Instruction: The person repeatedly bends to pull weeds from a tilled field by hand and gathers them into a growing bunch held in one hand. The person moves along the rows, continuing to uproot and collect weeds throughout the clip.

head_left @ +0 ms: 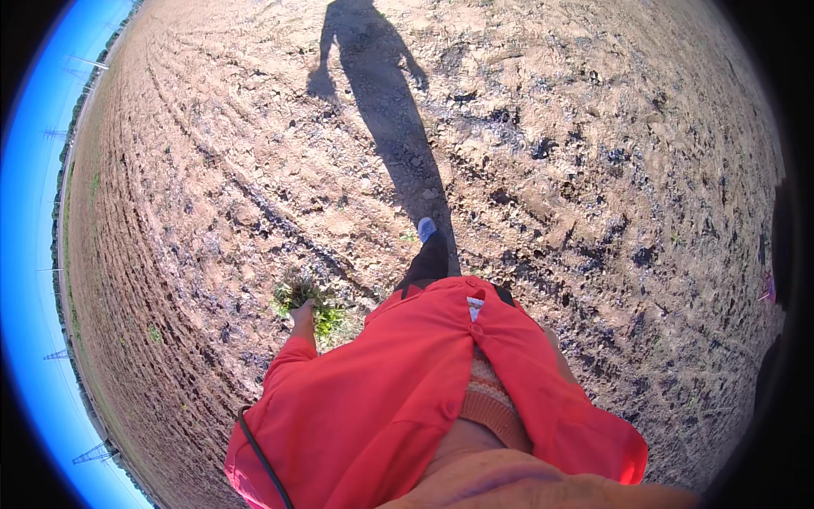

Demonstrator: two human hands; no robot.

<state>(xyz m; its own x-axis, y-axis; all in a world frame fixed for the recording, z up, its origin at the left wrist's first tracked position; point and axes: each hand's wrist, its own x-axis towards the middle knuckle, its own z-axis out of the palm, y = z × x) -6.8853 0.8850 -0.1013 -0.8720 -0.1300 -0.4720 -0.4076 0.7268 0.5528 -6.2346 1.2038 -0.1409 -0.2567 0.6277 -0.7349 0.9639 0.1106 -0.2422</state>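
My left hand (302,313) is closed around a bunch of uprooted green plants (296,293), held low at my left side. Leafy tops stick out on both sides of the fist, and dry, brownish stems or roots show among them. On my right, only a strip of bare forearm (558,356) shows past the edge of my red jacket (398,356); the right hand itself is hidden.
Dry, cloddy brown soil (254,153) with shallow furrows spreads all around. My shoe (426,228) is stepped forward on it. My long shadow (381,93) falls ahead. Pylons (93,454) stand far off at the left. A dark shape (782,246) cuts in at the right rim.
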